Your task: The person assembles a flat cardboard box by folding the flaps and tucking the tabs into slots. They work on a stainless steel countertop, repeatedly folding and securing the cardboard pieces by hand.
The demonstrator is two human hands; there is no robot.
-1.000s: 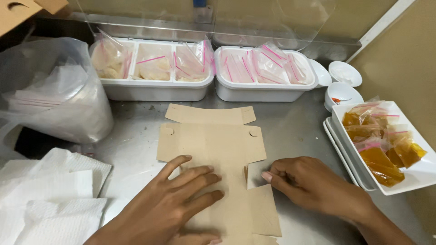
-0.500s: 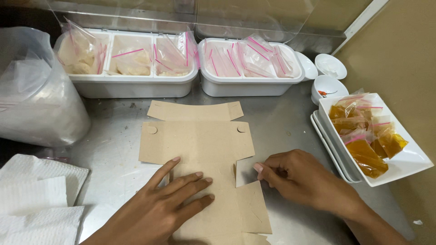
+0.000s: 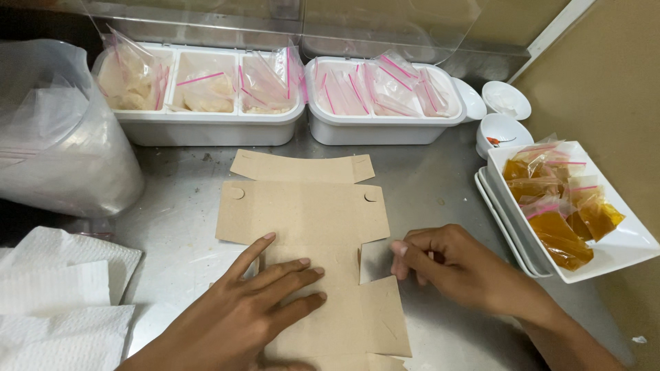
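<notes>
The left hand (image 3: 258, 312) lies flat, fingers spread, pressing down on the near half of an unfolded brown cardboard box blank (image 3: 302, 213); its grip is open and closes on nothing. The right hand (image 3: 454, 268) sits at the blank's right edge with fingers curled, thumb and fingertips pinching a small side flap (image 3: 375, 260) at a notch in the cardboard, so this grip is closed on the flap.

The blank lies flat in the middle of the steel table (image 3: 433, 185), its far end flap pointing away from the person and its near end running out of view at the bottom.

Far left of the blank stands a white three-compartment tub (image 3: 206, 127), each compartment holding small clear zip bags with pink seals and a pale filling. Just right of it, a second white tub (image 3: 385, 127) holds more such bags, which look flat and nearly empty. Right of that, two small white bowls (image 3: 505, 113) sit together. On the right, near the hand, stacked white rectangular trays (image 3: 619, 247) carry zip bags of amber-orange sauce.

On the far left a large clear plastic bag (image 3: 62, 130) holds white contents, and near left lies a pile of white paper napkins (image 3: 58, 295)
</notes>
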